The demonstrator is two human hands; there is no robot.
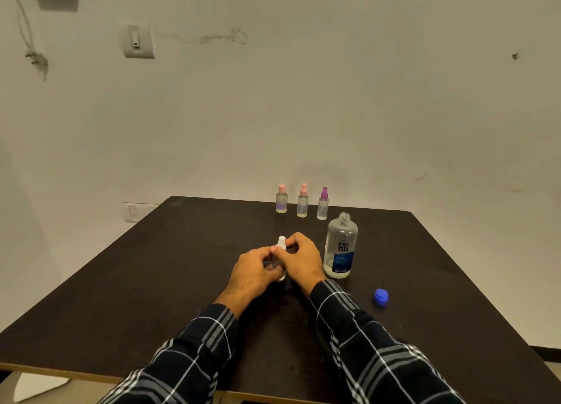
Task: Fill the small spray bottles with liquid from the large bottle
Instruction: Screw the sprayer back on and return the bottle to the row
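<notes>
Your two hands meet over the middle of a dark table (pixel 145 282), holding a small clear spray bottle (pixel 281 243) with a white top, upright on the tabletop. Your left hand (pixel 253 268) curls around its body. Your right hand (pixel 303 259) curls in from the other side, fingertips pinching just below the white top. How much liquid is in this bottle cannot be seen behind your fingers.

Just to the right stands the large bottle (pixel 340 249), clear with a blue label, upright, its neck uncapped, clear liquid inside. Its blue cap (pixel 380 297) lies on the table nearer you, to the right and apart from it.

At the far edge three more small bottles stand in a row: a pink-capped bottle (pixel 281 200), a pink-topped sprayer (pixel 302 202) and a purple-topped sprayer (pixel 323 205). All are clear; their fill levels are hard to judge.

Your sleeves (pixel 364 337) are dark plaid. Behind the table is a plain pale wall (pixel 334 115) with a switch plate (pixel 139 41) high on the left.
</notes>
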